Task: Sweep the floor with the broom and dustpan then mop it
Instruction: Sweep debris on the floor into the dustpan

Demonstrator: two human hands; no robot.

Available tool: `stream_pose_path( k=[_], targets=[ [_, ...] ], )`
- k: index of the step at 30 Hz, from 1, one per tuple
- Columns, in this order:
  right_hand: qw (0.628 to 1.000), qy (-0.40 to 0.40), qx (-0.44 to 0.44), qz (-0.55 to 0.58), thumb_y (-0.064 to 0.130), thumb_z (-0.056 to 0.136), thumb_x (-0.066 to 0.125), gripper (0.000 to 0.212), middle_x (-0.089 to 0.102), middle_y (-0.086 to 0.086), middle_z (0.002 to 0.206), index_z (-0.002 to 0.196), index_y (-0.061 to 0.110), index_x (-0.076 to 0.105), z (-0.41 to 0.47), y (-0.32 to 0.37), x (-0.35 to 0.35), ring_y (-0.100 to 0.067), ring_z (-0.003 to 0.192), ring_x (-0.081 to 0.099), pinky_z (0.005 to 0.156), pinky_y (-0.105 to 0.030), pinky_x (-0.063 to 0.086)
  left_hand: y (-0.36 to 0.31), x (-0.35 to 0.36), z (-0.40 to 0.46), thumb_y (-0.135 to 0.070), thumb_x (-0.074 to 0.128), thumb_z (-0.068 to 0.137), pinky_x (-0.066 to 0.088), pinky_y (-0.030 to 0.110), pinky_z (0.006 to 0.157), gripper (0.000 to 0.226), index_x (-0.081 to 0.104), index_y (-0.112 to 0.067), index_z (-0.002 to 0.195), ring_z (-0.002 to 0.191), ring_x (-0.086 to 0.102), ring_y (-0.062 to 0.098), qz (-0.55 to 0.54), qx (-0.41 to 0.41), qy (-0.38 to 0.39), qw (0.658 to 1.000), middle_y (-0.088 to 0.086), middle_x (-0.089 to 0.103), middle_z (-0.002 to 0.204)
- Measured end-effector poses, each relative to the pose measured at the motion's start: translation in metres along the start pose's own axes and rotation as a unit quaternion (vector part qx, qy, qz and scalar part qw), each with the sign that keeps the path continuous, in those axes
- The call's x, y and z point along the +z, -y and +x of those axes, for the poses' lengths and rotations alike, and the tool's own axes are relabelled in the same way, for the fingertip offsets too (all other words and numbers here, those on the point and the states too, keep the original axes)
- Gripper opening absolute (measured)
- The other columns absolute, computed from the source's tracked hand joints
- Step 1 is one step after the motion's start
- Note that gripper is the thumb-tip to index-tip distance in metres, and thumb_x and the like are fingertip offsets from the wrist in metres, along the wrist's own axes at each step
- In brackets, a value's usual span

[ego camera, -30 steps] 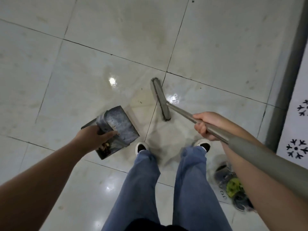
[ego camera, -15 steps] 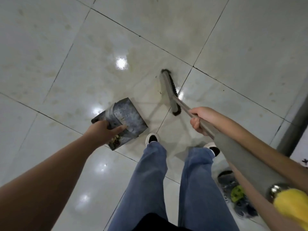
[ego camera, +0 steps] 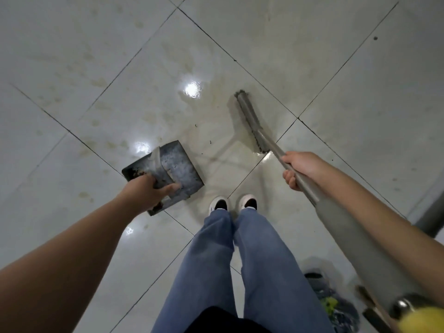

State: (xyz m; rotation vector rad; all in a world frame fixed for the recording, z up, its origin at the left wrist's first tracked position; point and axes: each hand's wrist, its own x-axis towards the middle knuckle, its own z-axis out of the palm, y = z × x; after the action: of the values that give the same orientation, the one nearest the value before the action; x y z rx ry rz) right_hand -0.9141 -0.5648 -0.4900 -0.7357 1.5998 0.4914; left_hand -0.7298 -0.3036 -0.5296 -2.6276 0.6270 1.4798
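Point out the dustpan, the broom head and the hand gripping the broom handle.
dustpan (ego camera: 179, 168): head view, its grey tray surface.
broom head (ego camera: 249, 121): head view, middle of the bar.
right hand (ego camera: 300, 165): head view, back of hand.

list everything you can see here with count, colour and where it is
dustpan: one, dark grey metal, on the floor left of the feet, some debris inside
broom: one, grey head and grey handle, head on the floor ahead and right of the dustpan
debris specks: a few, dark, on the floor between dustpan and broom head
floor: pale glossy tiles with dark grout lines and yellowish stains
mop head: one, blue, green and dark strands, lower right by the right leg
shoes: two, white and black
jeans: blue
left hand: holds the dustpan handle
right hand: grips the broom handle
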Motion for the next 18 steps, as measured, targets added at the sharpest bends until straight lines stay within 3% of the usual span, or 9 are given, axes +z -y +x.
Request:
stream_pose_path(
  k=[4, 7, 9, 11, 14, 18],
  targets=[
    [0.996, 0.004, 0.012, -0.085, 0.016, 0.098, 0.038, 0.019, 0.036, -0.005, 0.058, 0.079, 0.011, 0.039, 0.026, 0.008, 0.024, -0.008, 0.016, 0.03, 0.029, -0.008, 0.031, 0.02, 0.011, -0.004, -0.065, 0.055, 0.076, 0.039, 0.021, 0.048, 0.052, 0.057, -0.013, 0.069, 0.059, 0.057, 0.012, -0.007, -0.031, -0.001, 0.999, 0.001, 0.06, 0.063],
    [0.991, 0.039, 0.04, -0.122, 0.017, 0.098, 0.039, 0.02, 0.039, -0.005, 0.053, 0.079, 0.012, 0.039, 0.029, -0.004, 0.042, -0.009, 0.016, 0.032, 0.029, -0.009, 0.032, 0.028, 0.018, -0.009, -0.064, 0.055, 0.077, 0.047, 0.027, 0.059, 0.053, 0.058, -0.011, 0.074, 0.069, 0.061, 0.02, 0.005, -0.047, 0.009, 0.999, 0.005, 0.062, 0.07],
    [0.989, 0.069, 0.054, -0.118, 0.019, 0.098, 0.039, 0.018, 0.041, -0.004, 0.038, 0.082, 0.012, 0.039, 0.024, -0.011, 0.043, -0.008, 0.017, 0.032, 0.028, -0.008, 0.031, 0.029, 0.021, -0.013, -0.063, 0.056, 0.077, 0.049, 0.029, 0.066, 0.051, 0.058, -0.012, 0.074, 0.072, 0.061, 0.023, -0.002, -0.051, 0.016, 0.999, 0.005, 0.061, 0.072],
    [0.988, 0.1, 0.085, -0.082, 0.024, 0.099, 0.039, 0.028, 0.035, -0.001, 0.027, 0.075, 0.008, 0.039, 0.023, -0.008, 0.034, -0.007, 0.016, 0.03, 0.026, -0.006, 0.027, 0.027, 0.022, -0.02, -0.061, 0.057, 0.078, 0.046, 0.028, 0.062, 0.046, 0.054, -0.016, 0.069, 0.07, 0.059, 0.021, -0.018, -0.058, 0.011, 0.998, 0.003, 0.059, 0.07],
    [0.983, 0.113, 0.137, -0.042, 0.031, 0.099, 0.04, 0.043, 0.032, 0.0, 0.027, 0.061, 0.011, 0.034, 0.015, 0.007, 0.02, -0.006, 0.015, 0.028, 0.022, -0.008, 0.022, 0.024, 0.021, -0.03, -0.059, 0.058, 0.079, 0.043, 0.027, 0.057, 0.046, 0.053, -0.015, 0.067, 0.064, 0.057, 0.017, -0.028, -0.071, 0.0, 0.997, 0.003, 0.059, 0.066],
    [0.983, 0.109, 0.127, -0.08, 0.031, 0.099, 0.038, 0.04, 0.031, 0.001, 0.028, 0.064, 0.012, 0.033, 0.012, 0.032, 0.015, -0.006, 0.015, 0.028, 0.022, -0.009, 0.023, 0.017, 0.017, -0.033, -0.056, 0.058, 0.08, 0.045, 0.029, 0.06, 0.043, 0.051, -0.016, 0.066, 0.064, 0.057, 0.02, -0.047, -0.071, -0.02, 0.996, 0.003, 0.058, 0.065]
  ],
)
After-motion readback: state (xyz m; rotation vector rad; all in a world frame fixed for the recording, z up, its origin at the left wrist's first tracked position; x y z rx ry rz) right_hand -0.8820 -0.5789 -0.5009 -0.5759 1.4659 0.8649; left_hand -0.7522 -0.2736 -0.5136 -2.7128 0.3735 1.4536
